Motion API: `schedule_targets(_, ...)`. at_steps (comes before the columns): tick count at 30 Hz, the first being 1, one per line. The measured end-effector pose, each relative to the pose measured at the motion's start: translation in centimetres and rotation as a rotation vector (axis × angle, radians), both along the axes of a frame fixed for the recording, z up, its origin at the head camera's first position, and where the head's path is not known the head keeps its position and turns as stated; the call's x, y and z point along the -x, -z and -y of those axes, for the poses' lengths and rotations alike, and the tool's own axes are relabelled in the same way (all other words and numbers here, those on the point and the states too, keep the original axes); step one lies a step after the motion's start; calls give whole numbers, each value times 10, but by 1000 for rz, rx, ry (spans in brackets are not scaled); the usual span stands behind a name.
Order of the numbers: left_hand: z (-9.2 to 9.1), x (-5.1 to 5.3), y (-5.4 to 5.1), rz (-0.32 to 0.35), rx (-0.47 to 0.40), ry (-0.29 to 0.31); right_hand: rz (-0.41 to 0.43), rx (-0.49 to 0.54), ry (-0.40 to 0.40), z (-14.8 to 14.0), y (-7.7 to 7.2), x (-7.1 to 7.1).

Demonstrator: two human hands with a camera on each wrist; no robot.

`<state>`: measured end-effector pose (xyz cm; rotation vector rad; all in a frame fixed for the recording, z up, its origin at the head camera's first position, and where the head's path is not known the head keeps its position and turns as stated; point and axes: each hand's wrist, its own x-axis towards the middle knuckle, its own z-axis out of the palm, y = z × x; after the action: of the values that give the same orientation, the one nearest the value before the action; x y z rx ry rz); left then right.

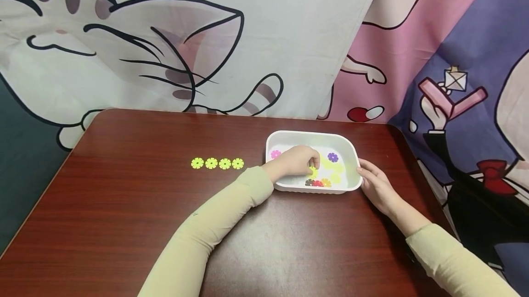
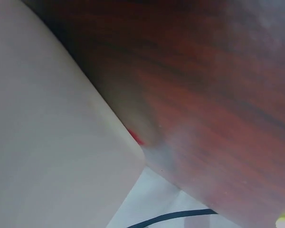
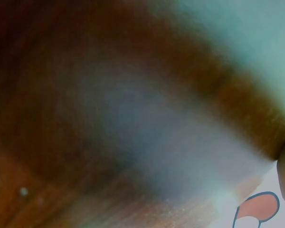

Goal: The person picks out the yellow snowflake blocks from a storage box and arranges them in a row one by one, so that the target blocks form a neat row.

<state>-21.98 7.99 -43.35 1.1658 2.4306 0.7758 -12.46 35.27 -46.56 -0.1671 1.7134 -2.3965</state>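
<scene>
In the head view, a white tray (image 1: 307, 188) stands on the table with flower-shaped pieces inside. My left hand (image 1: 295, 160) reaches in over its left side and pinches a yellow flower piece (image 1: 312, 172) with the fingertips. My right hand (image 1: 378, 186) holds the tray's right rim, thumb and fingers at the edge. Left of the tray, several yellow flower pieces (image 1: 225, 164) lie in a row. The left wrist view has pale skin or sleeve filling its left part; the right wrist view is mostly blurred.
Inside the tray are a purple piece (image 1: 333, 157), a pink piece (image 1: 275, 154), a red piece (image 1: 317, 183) and more yellow ones. The brown table (image 1: 124, 196) has its far edge against a printed cloth (image 1: 289, 35) with cartoon figures.
</scene>
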Motion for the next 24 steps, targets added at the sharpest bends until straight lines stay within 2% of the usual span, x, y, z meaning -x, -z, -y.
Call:
schedule_targets(7,8,-2,-15,48,-90,-33,-7,9,0,0,1,0)
schedule_targets(12,21,5,-25,57,-165,-76,0,-5,6,-1,1,-1)
schedule_targets(18,49,16,-37,93,-288,-185,-1,-10,3,-1,1,-2)
schedule_targets(24,87,23,-44,165,-349,-265,-5,-11,1,0,1,-1)
